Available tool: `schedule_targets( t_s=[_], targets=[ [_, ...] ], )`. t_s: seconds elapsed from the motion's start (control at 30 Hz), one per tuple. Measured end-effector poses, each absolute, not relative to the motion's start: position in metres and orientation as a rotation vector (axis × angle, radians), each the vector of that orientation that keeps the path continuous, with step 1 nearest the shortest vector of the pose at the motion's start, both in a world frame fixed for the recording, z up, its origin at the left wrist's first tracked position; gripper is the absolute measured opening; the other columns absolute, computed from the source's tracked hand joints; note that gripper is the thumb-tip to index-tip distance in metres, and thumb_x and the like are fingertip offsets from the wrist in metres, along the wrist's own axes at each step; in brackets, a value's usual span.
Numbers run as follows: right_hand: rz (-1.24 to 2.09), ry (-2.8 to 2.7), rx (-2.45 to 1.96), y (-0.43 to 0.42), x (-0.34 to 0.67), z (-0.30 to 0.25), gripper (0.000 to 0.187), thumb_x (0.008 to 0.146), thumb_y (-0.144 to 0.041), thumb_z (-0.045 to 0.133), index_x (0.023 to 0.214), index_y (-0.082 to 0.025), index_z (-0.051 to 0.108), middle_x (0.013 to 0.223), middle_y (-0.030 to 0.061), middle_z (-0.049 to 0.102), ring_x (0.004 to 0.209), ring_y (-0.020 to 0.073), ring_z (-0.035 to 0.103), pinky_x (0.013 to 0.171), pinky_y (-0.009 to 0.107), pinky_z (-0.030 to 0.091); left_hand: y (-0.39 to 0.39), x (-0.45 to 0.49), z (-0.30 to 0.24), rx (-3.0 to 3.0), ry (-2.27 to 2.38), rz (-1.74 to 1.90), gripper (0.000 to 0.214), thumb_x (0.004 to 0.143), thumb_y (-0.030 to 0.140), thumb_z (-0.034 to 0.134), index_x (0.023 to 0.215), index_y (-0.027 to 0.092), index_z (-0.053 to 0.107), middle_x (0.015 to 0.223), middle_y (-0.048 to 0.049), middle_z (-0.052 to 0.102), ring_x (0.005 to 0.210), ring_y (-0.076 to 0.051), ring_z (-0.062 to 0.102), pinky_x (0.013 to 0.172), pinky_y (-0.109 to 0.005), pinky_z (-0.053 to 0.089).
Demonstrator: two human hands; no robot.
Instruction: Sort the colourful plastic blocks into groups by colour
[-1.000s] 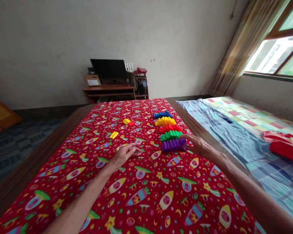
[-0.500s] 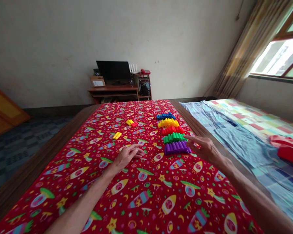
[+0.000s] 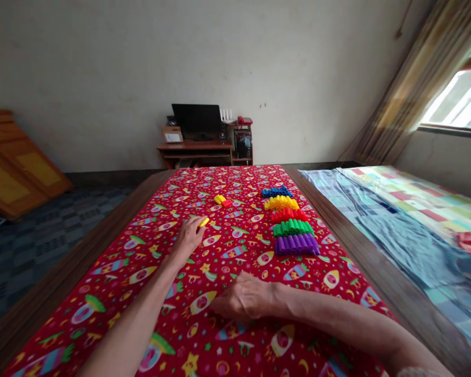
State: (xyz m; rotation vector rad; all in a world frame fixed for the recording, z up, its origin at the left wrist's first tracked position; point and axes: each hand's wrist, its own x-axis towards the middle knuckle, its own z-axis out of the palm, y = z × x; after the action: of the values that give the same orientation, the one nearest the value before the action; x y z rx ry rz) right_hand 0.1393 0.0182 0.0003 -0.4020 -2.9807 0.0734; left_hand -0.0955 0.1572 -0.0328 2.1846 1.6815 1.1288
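My left hand (image 3: 190, 234) reaches over the red patterned cloth. Its fingers are closed on a yellow plastic tube (image 3: 204, 222), which sticks out past the fingertips; the palm is hidden. Lower and nearer to me, my right hand (image 3: 243, 297) hangs palm down over the cloth, fingers pressed together and pointing left. Whatever may be inside it is hidden. Two small yellow tubes (image 3: 219, 199) and a red tube (image 3: 227, 203) lie beyond my left hand. At the right, rows of blue (image 3: 277, 192), yellow (image 3: 281, 203), red (image 3: 289, 215), green (image 3: 293, 228) and purple tubes (image 3: 297, 244) are lined up.
The cloth (image 3: 227, 251) covers a long table with dark wooden edges (image 3: 337, 225). A bed with checked bedding (image 3: 372, 220) stands along the right. Against the far wall is a desk (image 3: 196, 148) with a monitor (image 3: 198, 121). A wooden cabinet (image 3: 23, 157) stands at left.
My left hand has moved forward and left onto the nearer yellow tubes and closed. My right hand has left the green and purple rows and swung left and toward me. The view has shifted left.
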Motion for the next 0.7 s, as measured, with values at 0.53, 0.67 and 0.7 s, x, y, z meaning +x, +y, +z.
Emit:
schedule_targets(
  t_s=[0.53, 0.67, 0.7],
  targets=[
    [0.132, -2.339, -0.610, 0.070, 0.166, -0.002, 0.027, 0.098, -0.016, 0.040, 0.123, -0.017, 0.049, 0.122, 0.0169, 0.061, 0.111, 0.0217, 0.059, 0.088, 0.036, 0.052, 0.111, -0.060, -0.011, 1.412, 0.856, 0.756, 0.078, 0.075, 0.041, 0.077, 0.142, 0.023, 0.040, 0.114, -0.0103, 0.070, 0.108, -0.025, 0.064, 0.094, -0.037, 0.048],
    [0.141, -2.402, -0.659, 0.071, 0.167, 0.001, 0.015, 0.098, -0.016, 0.041, 0.107, -0.018, 0.053, 0.100, 0.0109, 0.066, 0.091, 0.0192, 0.062, 0.079, 0.033, 0.053, 0.098, -0.045, -0.009, 1.144, 0.791, 0.797, 0.084, 0.077, 0.033, 0.077, 0.148, 0.024, 0.032, 0.116, -0.0087, 0.069, 0.106, -0.021, 0.065, 0.094, -0.032, 0.047],
    [0.115, -2.395, -0.694, 0.070, 0.167, 0.002, 0.013, 0.098, -0.018, 0.042, 0.105, -0.018, 0.053, 0.097, 0.0104, 0.066, 0.088, 0.0194, 0.062, 0.078, 0.033, 0.053, 0.096, -0.042, -0.008, 1.088, 0.798, 0.815, 0.082, 0.078, 0.033, 0.076, 0.147, 0.024, 0.033, 0.118, -0.0089, 0.068, 0.107, -0.021, 0.065, 0.093, -0.030, 0.048]
  ],
)
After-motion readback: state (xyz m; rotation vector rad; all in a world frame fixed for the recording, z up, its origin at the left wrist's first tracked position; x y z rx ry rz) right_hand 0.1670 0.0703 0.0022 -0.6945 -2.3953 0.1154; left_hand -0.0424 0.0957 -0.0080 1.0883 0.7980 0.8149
